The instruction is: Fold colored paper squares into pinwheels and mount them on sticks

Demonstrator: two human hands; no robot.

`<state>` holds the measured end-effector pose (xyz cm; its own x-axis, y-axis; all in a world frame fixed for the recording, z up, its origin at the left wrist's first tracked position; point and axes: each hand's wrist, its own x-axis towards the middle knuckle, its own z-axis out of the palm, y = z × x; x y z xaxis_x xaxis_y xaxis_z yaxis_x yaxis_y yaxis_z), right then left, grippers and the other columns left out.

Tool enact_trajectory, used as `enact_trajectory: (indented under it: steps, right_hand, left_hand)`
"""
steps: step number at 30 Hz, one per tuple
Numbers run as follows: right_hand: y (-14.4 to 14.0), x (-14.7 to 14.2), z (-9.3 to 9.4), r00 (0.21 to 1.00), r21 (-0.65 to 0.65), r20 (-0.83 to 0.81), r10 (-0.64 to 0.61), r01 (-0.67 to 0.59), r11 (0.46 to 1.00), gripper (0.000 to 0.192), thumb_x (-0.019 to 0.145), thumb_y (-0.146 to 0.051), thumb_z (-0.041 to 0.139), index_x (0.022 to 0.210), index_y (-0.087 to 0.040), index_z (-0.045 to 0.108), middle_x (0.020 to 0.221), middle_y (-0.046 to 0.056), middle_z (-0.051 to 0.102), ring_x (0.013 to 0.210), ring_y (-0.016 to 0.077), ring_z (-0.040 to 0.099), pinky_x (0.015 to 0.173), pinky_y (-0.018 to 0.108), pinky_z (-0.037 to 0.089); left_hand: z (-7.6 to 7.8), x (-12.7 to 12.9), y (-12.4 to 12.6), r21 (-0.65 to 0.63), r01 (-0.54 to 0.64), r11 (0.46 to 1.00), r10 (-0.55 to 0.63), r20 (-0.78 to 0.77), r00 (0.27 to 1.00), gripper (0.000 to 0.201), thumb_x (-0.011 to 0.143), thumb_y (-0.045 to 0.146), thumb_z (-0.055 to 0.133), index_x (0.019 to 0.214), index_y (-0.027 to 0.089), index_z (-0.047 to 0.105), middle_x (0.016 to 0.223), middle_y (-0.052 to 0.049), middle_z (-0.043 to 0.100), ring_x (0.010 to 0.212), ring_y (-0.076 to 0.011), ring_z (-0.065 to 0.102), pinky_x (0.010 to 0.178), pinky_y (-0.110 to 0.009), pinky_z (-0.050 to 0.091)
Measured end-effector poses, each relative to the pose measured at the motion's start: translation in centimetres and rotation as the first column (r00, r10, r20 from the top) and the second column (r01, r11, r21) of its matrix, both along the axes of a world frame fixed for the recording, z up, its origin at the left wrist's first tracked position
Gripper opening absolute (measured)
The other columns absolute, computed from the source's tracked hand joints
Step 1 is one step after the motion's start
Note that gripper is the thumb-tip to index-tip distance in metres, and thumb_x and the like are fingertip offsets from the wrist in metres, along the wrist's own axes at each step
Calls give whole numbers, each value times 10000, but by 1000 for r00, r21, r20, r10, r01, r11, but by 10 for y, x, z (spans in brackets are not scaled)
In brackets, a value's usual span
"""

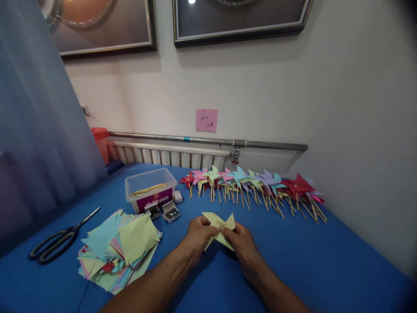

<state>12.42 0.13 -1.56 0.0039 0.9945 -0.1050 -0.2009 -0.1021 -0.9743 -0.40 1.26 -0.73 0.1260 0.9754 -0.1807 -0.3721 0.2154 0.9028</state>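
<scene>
A pale yellow paper pinwheel (pixel 216 219) without a stick is held between my two hands above the blue table. My left hand (pixel 197 234) grips its left side, thumb pressed near the middle. From the other side my right hand (pixel 241 241) pinches it, its thumb also at the centre where the folded points meet. Whether a pin is under the thumbs I cannot make out. To the left lies a pile of cut coloured paper squares (pixel 138 237). Just beyond my hands sits an open small box of metal pins (pixel 171 212), beside a second such box (pixel 153 211).
A clear plastic tub (pixel 150 178) holds thin wooden sticks (pixel 150 189). Black-handled scissors (pixel 61 239) lie at the far left. Finished pinwheels (pixel 239 176) on sticks line the table's back right. Behind are a radiator (pixel 169 152), a pipe (pixel 205 140) and a red basket (pixel 100 143).
</scene>
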Motion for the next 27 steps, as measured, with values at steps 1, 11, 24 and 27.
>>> enact_trajectory:
  steps: [1, 11, 24, 27]
  right_hand:
    - [-1, 0, 1, 1000, -1, -1, 0, 0, 1000, 456, 613, -422, 811, 963, -138, 740, 713, 41, 740, 605, 192, 635, 592, 289, 484]
    - [-1, 1, 3, 1000, 7, 0, 30, -30, 1000, 438, 611, -442, 826, 918, -139, 749, 676, 32, 726, 596, 180, 617, 582, 272, 465]
    - [-6, -1, 8, 998, -5, -8, 65, -65, 998, 456, 655, -464, 799, 975, -144, 747, 674, 40, 742, 573, 210, 652, 589, 296, 488]
    - [-6, -2, 9, 1000, -6, 22, 19, -19, 1000, 452, 645, -449, 801, 975, -144, 749, 666, 37, 742, 583, 220, 658, 585, 298, 489]
  left_hand:
    - [0, 0, 0, 0, 3, 1000, -3, 2, 1000, 299, 481, 146, 715, 775, 95, 702, 665, -56, 678, 591, -184, 626, 623, -304, 483]
    - [-3, -1, -1, -11, 3, 1000, -3, -24, 1000, 251, 522, 177, 740, 756, 94, 701, 654, -67, 690, 538, -159, 599, 560, -276, 460]
    - [-2, -2, 1, -3, -16, 1000, 16, -59, 998, 198, 525, 185, 712, 703, 113, 668, 603, -37, 644, 513, -139, 566, 547, -266, 439]
    - [-4, -2, 2, 8, -2, 1000, 2, -38, 999, 212, 522, 193, 734, 709, 114, 674, 608, -38, 649, 520, -141, 571, 556, -266, 441]
